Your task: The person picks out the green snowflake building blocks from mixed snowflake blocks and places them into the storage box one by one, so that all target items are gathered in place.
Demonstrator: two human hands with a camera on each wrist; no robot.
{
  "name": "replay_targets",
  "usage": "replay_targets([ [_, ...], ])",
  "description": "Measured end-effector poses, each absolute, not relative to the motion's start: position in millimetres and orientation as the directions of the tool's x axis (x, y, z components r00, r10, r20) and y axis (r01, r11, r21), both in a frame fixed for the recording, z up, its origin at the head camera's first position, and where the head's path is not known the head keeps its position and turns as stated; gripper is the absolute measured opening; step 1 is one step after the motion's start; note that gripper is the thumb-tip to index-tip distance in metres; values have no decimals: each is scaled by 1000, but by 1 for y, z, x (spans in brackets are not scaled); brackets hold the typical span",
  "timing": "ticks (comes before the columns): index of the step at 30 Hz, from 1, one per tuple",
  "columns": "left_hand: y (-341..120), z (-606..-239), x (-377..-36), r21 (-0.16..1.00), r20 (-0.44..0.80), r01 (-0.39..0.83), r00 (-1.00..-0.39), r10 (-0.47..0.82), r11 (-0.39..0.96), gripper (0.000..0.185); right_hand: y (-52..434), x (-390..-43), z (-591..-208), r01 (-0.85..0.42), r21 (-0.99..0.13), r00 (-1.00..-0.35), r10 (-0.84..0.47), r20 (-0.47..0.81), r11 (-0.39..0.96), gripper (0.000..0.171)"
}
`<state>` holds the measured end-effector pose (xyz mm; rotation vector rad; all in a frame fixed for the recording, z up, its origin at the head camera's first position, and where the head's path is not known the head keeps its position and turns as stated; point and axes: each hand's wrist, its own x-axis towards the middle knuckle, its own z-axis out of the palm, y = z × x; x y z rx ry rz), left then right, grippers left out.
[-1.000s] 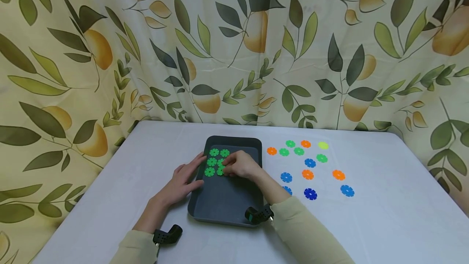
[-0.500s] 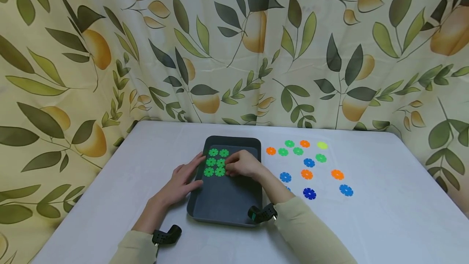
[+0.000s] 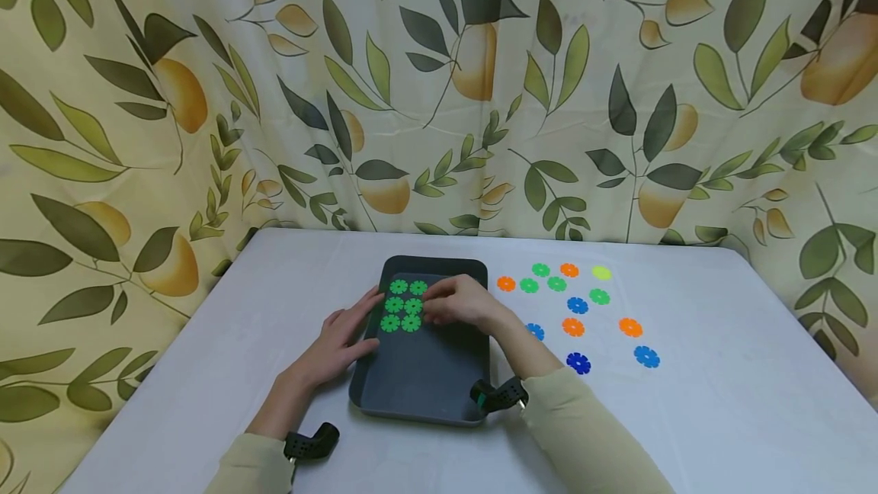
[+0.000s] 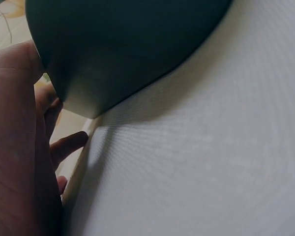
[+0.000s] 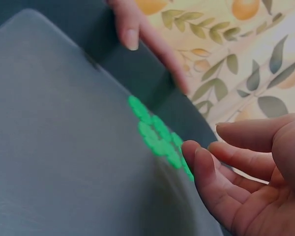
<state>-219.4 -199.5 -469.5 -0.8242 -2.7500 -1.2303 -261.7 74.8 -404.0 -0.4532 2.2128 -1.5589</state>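
A dark grey rectangular tray (image 3: 425,383) lies on the white table. Inside its far left part, green flower-shaped discs (image 3: 395,305) sit in two columns of three. My left hand (image 3: 338,340) rests along the tray's left rim with its fingers extended; the left wrist view shows its thumb (image 4: 24,59) touching the tray wall. Just right of the green discs, over the tray, is my right hand (image 3: 463,303). From the right wrist view, its loosely bent fingers (image 5: 226,196) have nothing visible between them, and the discs (image 5: 157,140) lie just beyond the fingertips.
Right of the tray, several loose discs lie scattered: orange (image 3: 573,327), green (image 3: 557,283), blue (image 3: 578,305), dark blue (image 3: 578,363) and one yellow (image 3: 601,273). A leaf-and-fruit patterned curtain (image 3: 439,97) hangs behind the table.
My right hand has drawn back slightly to the right, uncovering the right column of green discs. The left hand stays on the tray's rim.
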Motion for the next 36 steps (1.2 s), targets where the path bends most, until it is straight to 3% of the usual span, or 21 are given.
replay_targets([
  [22, -200, -469, -219, 683, 232, 479, -858, 459, 551, 69, 122, -265, -379, -56, -952, -886, -455, -92, 301, 45],
  [36, -199, -470, -219, 686, 225, 471, -862, 454, 555, 69, 168, -262, -377, -44, -911, -917, -379, -126, 410, 46],
])
